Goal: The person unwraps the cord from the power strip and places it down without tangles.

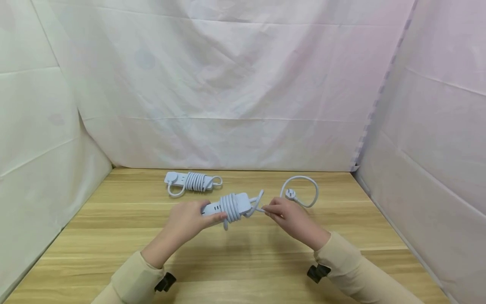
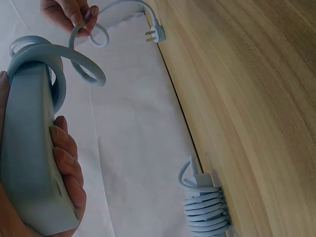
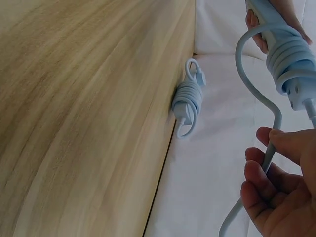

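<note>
My left hand (image 1: 187, 220) grips one end of a white power strip (image 1: 211, 208), held up over the table. Its cord (image 1: 230, 207) is wound several times around the strip's middle and loops past the far end. Between thumb and fingers my right hand (image 1: 287, 216) pinches the loose cord (image 3: 270, 159), right of the strip. From there the cord curves out to a plug (image 1: 290, 194) with flat prongs, lying behind the right hand. In the left wrist view the strip's plain back (image 2: 28, 148) shows, with fingers curled around its edge.
A second white power strip (image 1: 208, 183), its cord wrapped around it and its plug seated in a socket, lies at the back left of the wooden table (image 1: 243, 270). White cloth (image 1: 228, 84) hangs behind and along both sides.
</note>
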`<state>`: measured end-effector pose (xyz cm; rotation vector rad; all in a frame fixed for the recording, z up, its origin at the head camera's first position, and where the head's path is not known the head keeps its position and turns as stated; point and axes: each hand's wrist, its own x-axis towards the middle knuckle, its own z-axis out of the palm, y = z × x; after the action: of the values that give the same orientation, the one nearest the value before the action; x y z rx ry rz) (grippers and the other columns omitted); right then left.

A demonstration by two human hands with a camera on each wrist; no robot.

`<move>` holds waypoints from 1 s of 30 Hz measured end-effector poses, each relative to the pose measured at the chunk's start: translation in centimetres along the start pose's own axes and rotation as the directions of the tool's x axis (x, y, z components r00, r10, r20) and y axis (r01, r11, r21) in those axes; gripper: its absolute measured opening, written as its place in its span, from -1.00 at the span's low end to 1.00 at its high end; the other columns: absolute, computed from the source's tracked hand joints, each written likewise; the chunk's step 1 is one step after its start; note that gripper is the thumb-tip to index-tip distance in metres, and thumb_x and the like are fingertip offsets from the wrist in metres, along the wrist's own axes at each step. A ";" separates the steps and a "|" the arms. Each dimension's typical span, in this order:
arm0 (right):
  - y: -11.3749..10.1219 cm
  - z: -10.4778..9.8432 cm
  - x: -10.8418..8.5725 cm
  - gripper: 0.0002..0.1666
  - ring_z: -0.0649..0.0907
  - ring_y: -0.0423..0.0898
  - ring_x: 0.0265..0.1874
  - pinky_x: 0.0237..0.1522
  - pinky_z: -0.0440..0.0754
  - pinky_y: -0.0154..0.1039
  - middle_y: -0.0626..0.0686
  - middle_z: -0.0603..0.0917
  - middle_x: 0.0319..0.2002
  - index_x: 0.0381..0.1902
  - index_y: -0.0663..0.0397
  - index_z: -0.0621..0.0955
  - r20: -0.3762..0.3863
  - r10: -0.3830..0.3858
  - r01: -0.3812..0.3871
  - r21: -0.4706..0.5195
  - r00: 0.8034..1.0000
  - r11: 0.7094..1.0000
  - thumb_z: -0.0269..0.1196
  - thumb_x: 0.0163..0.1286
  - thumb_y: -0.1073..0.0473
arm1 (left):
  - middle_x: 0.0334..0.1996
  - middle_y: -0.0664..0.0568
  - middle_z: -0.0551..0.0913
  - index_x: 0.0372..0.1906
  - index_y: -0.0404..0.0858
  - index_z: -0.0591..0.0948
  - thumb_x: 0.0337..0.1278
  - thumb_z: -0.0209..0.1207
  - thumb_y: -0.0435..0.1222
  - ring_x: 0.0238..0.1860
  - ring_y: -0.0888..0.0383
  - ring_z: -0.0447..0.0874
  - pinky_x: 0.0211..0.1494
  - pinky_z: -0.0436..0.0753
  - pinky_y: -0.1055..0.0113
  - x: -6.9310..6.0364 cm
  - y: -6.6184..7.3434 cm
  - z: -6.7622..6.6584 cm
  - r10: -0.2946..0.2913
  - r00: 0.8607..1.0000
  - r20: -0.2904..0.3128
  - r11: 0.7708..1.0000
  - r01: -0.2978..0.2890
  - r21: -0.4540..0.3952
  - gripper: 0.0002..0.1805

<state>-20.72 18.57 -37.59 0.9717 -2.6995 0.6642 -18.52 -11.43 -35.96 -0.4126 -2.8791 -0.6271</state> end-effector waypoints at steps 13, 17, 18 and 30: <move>-0.4 -0.6 -1.4 -0.77 0.39 -0.30 -0.49 -0.47 0.43 -0.38 -0.18 0.56 -0.37 -0.09 0.09 0.74 -0.058 -0.150 0.151 0.007 0.987 0.989 0.32 0.30 0.31 | -0.70 0.17 0.40 -0.56 -0.03 0.47 -0.07 0.14 0.42 -0.65 0.17 0.36 -0.61 0.30 0.25 0.6 -1.3 0.1 -0.088 0.996 -0.034 0.996 0.088 0.000 -0.40; -0.7 -1.0 -1.8 -0.76 0.39 -0.29 -0.47 -0.46 0.43 -0.38 -0.18 0.56 -0.36 -0.09 0.10 0.73 -0.071 -0.175 0.177 0.017 0.982 0.984 0.33 0.28 0.33 | -0.69 0.16 0.42 -0.54 -0.04 0.49 -0.06 0.13 0.42 -0.65 0.16 0.37 -0.61 0.30 0.24 0.7 -1.6 0.0 -0.113 0.993 -0.030 0.994 0.113 0.006 -0.40; -0.7 -1.1 -2.0 -0.76 0.39 -0.29 -0.46 -0.46 0.43 -0.38 -0.18 0.56 -0.36 -0.09 0.09 0.74 -0.078 -0.184 0.185 0.015 0.980 0.983 0.33 0.27 0.33 | -0.69 0.16 0.42 -0.53 -0.04 0.50 -0.06 0.12 0.43 -0.65 0.16 0.38 -0.61 0.30 0.24 0.7 -1.6 0.0 -0.120 0.992 -0.026 0.993 0.120 0.003 -0.39; -1.3 -2.0 -2.9 -0.72 0.44 -0.29 -0.38 -0.40 0.46 -0.39 -0.17 0.57 -0.31 -0.16 0.08 0.74 -0.167 -0.290 0.298 0.022 0.942 0.954 0.38 0.17 0.42 | -0.68 0.13 0.43 -0.47 -0.06 0.52 -0.06 0.07 0.46 -0.63 0.13 0.39 -0.60 0.31 0.21 1.0 -2.7 0.4 -0.149 0.989 -0.020 0.989 0.150 0.018 -0.35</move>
<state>-17.58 20.25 -36.29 1.2428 -2.3424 0.7135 -20.33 -13.40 -37.15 -0.1879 -2.9148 -0.6217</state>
